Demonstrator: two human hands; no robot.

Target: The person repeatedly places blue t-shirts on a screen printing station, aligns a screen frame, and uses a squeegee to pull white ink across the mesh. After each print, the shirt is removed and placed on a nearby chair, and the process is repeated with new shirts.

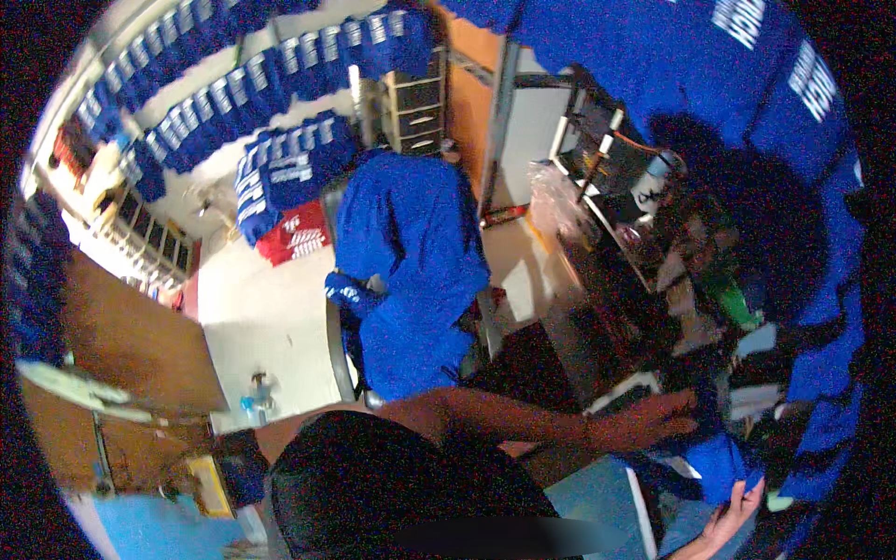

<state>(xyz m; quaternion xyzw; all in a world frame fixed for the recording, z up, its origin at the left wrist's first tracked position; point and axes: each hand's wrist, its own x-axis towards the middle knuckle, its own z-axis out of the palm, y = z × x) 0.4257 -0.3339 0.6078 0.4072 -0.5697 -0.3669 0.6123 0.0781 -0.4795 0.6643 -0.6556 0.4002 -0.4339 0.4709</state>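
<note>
My left forearm reaches across to the right, with my left hand [646, 422] at the lower right in dim light. Its fingers look stretched out and apart, beside a piece of blue cloth [714, 464]. Lower down, my right hand [733, 516] comes in from the bottom edge. Thumb and fingers are closed on the edge of that same cloth. Shadow hides most of the cloth's shape, and part of it hangs among dark folds.
Blue garments [406, 243] lie heaped in the middle, by a white table [266, 322] with folded blue shirts [299, 168] and a red one [294, 235]. Blue shirts hang in rows at upper left. A cluttered rack [611, 201] stands right, near large hanging blue fabric [653, 56].
</note>
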